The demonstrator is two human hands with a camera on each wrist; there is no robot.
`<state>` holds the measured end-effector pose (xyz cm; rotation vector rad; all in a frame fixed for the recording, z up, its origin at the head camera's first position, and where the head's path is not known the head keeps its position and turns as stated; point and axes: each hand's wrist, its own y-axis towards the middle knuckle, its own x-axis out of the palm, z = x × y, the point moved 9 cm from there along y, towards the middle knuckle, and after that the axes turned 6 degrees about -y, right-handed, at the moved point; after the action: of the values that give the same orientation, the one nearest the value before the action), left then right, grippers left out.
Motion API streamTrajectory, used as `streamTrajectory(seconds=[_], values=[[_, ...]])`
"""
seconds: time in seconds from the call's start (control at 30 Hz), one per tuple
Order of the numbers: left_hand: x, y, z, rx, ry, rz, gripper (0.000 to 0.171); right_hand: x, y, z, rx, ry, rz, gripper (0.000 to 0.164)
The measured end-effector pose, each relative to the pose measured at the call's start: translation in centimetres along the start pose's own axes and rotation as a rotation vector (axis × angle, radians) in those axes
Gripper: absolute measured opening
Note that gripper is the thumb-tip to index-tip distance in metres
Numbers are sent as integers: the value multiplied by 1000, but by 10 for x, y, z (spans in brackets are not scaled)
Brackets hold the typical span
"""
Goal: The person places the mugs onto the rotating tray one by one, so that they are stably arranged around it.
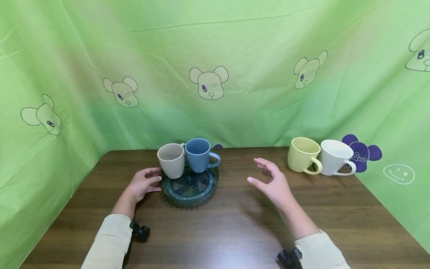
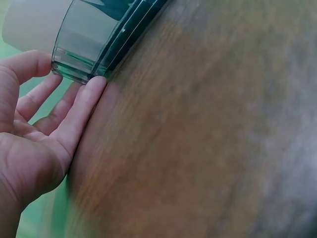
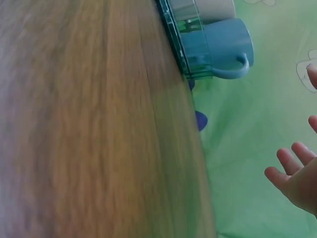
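A: Head view first. Where's the tray?

B: The round green tray (image 1: 186, 194) sits left of centre on the surface (image 1: 218, 231), a grey mug (image 1: 171, 162) and a blue mug (image 1: 197, 156) standing in it. The left hand (image 1: 145, 184) is at its left edge. The right hand (image 1: 279, 186) is off to its right, well apart, fingers (image 1: 268, 164) wide and holding nothing.

A: Which gap matters?

B: I'd judge the one between those right fingers and the tray's right edge. The palm faces left, toward the tray, and the blue mug's handle points that hand's way. The yellow mug (image 1: 297, 160) and white mug (image 1: 330, 164) lie on its other side. The tray is round, so no long axis to line up with.

A: And the left wrist view?

B: The left fingers are spread and fairly straight, tips at the tray's outer wall, low by the surface. Whether one reaches under the base, I can't tell.

A: Right wrist?

B: Only part of the right hand shows, at the border, fingers parted. The tray is up top, apart from them. So the left hand is nearer, already touching; the right has the distance.
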<state>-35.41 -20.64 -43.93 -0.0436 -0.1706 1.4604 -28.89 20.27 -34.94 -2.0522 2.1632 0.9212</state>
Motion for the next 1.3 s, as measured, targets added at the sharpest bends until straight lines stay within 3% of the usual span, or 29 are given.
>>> streamTrajectory(seconds=[0.27,0.87,1.3], values=[[1,-1,2,1,2,-5,51,-15,-4,5,-23,-65,6,62],[0,-3,0,6,-30,13,51,-40,-15,12,-44,-93,25,64],[2,-7,-1,12,-40,12,51,-66,-20,19,-63,-130,94,62]])
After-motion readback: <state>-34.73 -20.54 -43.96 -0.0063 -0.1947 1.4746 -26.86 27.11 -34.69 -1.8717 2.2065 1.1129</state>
